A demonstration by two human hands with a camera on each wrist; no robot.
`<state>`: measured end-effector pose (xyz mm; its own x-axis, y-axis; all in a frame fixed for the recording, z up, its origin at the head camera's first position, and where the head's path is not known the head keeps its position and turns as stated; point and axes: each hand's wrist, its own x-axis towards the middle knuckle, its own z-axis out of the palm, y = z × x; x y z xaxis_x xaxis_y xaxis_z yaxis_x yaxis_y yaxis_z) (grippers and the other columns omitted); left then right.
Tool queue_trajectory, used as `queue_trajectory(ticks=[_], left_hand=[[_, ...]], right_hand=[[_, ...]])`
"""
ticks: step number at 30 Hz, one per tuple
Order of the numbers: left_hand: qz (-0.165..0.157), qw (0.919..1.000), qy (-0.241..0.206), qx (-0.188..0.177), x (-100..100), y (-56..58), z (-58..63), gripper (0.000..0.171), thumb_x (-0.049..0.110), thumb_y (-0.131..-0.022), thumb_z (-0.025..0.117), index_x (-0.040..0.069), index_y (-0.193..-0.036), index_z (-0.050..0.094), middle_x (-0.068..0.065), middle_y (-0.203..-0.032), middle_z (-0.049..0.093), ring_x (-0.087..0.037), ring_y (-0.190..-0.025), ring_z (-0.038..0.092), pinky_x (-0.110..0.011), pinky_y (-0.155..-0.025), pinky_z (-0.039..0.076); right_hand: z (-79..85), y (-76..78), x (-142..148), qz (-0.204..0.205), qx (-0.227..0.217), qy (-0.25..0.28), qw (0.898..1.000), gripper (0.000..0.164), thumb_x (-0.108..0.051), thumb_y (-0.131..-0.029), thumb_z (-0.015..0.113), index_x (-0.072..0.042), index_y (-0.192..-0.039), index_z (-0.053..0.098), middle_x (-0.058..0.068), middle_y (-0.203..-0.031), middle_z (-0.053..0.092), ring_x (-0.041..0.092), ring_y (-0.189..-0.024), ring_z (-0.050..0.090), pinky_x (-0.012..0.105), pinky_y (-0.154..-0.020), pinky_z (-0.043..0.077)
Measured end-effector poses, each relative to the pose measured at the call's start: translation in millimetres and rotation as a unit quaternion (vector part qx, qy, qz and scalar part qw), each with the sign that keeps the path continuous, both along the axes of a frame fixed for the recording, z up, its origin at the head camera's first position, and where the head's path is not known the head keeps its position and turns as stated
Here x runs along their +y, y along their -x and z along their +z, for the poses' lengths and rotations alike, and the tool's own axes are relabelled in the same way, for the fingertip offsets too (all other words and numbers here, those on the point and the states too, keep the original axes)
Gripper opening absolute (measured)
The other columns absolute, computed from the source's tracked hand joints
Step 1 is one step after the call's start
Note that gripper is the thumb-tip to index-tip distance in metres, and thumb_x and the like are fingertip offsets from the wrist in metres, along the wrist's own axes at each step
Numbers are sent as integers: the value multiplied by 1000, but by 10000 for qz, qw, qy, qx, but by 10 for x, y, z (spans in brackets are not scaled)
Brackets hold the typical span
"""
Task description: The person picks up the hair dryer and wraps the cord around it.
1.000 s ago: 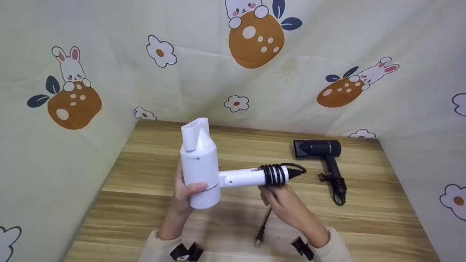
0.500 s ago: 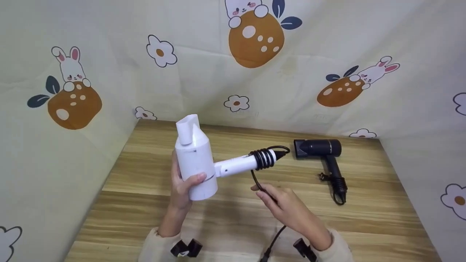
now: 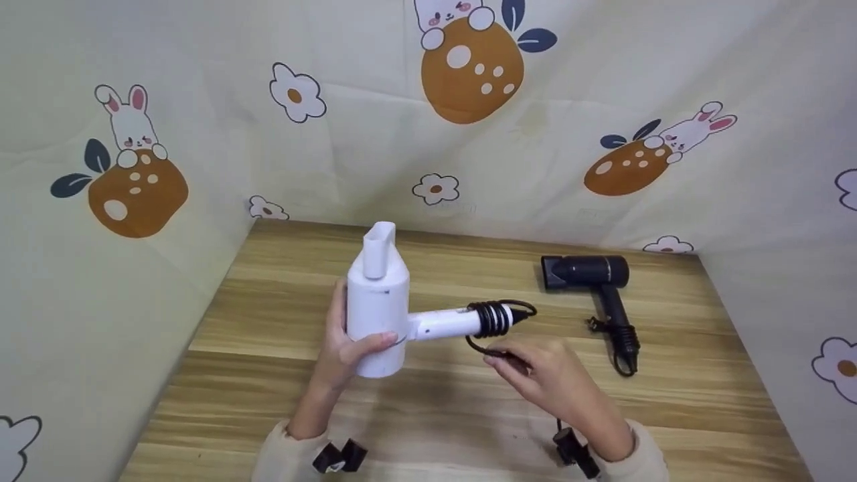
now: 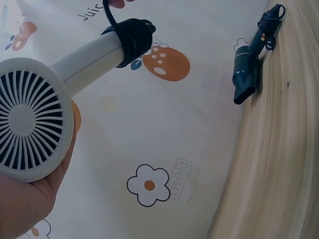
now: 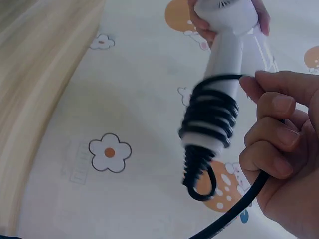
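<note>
A white hair dryer point(image 3: 376, 301) is held above the table by my left hand point(image 3: 341, 348), which grips its barrel with the thumb across the front. Its nozzle points away and its handle point(image 3: 445, 325) reaches to the right. Several turns of black cord point(image 3: 493, 319) are wound round the handle's end. My right hand point(image 3: 546, 368) pinches the loose length of that cord just below the handle, fingers curled. In the right wrist view the cord point(image 5: 234, 211) runs through the curled fingers and hangs past the palm. The left wrist view shows the dryer's round rear grille point(image 4: 22, 119).
A black hair dryer point(image 3: 586, 272) lies at the back right of the wooden table point(image 3: 268, 381), its own cord point(image 3: 624, 341) wrapped round its handle. A pale printed cloth point(image 3: 361, 147) walls the table at the back and sides.
The loose cord has been drawn out from the handle by my right hand, which has moved slightly right. The white hair dryer dipped left and up, then came back level and further right.
</note>
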<state>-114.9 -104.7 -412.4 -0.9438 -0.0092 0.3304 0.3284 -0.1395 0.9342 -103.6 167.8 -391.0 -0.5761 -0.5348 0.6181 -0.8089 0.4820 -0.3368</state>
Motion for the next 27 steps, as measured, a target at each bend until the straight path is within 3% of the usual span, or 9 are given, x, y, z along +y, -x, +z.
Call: queue_trajectory(ticks=[5, 11, 16, 23, 27], left_hand=[[-498, 9979, 417, 15, -14, 4, 5, 80, 3, -62, 76, 2, -130, 34, -8, -107, 56, -22, -89, 58, -39, -76, 50], [-916, 9946, 481, -54, -33, -17, 16, 81, 6, -61, 78, 8, -130, 37, -7, -106, 56, -21, -89, 58, -37, -76, 50], [-1451, 9871, 658, 153, -57, -8, 23, 78, 11, -63, 77, 8, -129, 36, -7, -106, 55, -20, -90, 57, -38, -75, 50], [-2272, 9730, 343, 212, -73, -19, 24, 76, 18, -63, 77, 17, -128, 38, -4, -104, 57, -18, -88, 58, -37, -73, 51], [-2622, 9648, -36, 200, -72, -19, 20, 77, 19, -64, 77, 21, -130, 38, 0, -105, 58, -16, -89, 57, -34, -76, 50]], right_hand=[[53, 48, 74, 55, 132, -98, 9998, 15, -15, -73, 77, -16, -86, 69, -7, -73, 64, -3, -55, 46, 7, -49, 35], [113, 96, 164, 31, -175, -225, 9996, 17, -27, -72, 77, -19, -81, 66, -12, -72, 59, -2, -59, 47, 8, -51, 36], [131, 153, 213, 571, -647, -75, 9962, 16, -22, -73, 76, -17, -85, 67, -8, -77, 62, 2, -64, 52, 9, -57, 41], [117, 225, 259, 1255, -1457, 258, 9810, 16, -15, -74, 75, -16, -89, 70, -6, -81, 66, 3, -68, 54, 13, -57, 42], [58, 277, 268, 1852, -1896, 685, 9618, 19, -2, -75, 72, -10, -93, 70, 3, -83, 66, 7, -70, 57, 18, -58, 46]])
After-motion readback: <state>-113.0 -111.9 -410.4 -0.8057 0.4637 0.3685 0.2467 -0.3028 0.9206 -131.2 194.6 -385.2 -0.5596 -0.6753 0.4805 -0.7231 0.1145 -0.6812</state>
